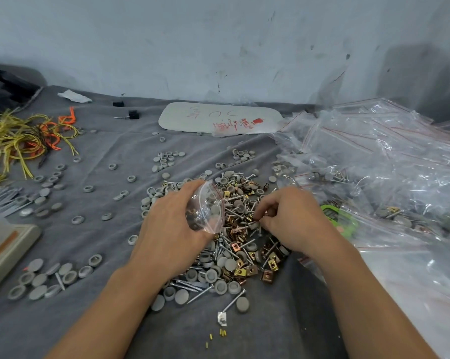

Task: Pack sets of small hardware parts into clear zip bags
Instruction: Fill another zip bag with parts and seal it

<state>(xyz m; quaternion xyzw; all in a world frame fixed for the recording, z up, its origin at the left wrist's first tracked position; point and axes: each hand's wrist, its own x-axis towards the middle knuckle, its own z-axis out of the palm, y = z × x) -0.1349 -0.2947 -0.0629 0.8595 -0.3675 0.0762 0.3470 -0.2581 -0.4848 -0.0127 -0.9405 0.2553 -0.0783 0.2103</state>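
L hand grips open zip bag mid-frame, few parts inside | R hand fingers curled, pinching at a part in pile centre, which one unclear | step: filling a set | next: lift pick cleanly, drop in bag mouth | packed bags right, caps lower left

Left hand and right hand: both bare, with knuckles and finger joints plainly visible. Left forearm, near-left of the hardware pile, and right forearm, near-right of it, are uncovered along their full visible length.
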